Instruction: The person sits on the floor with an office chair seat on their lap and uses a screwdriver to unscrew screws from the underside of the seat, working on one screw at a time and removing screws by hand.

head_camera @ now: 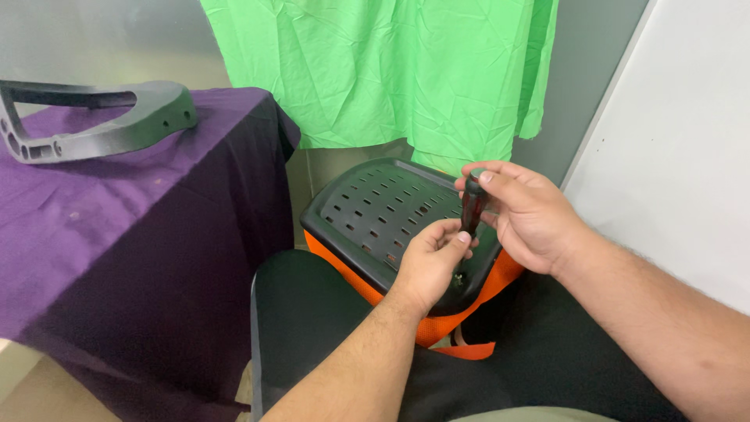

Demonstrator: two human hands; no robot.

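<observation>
A: Past the armrest bracket on the purple-draped bench, where's the screwdriver?

B: Over the perforated seat back; left hand fingers pinch its lower end, right hand wraps the handle (upright seems best).

A worktop is seen on the left, draped in a purple cloth that hangs down over its front edge. On it, a curved grey plastic part is laid near the back. Behind, a grey wall is partly covered by a creased bright green sheet. A plain white panel is set at a slant on the right. A strip of pale floor is visible at the lower left. Soft, even light is cast throughout.
</observation>
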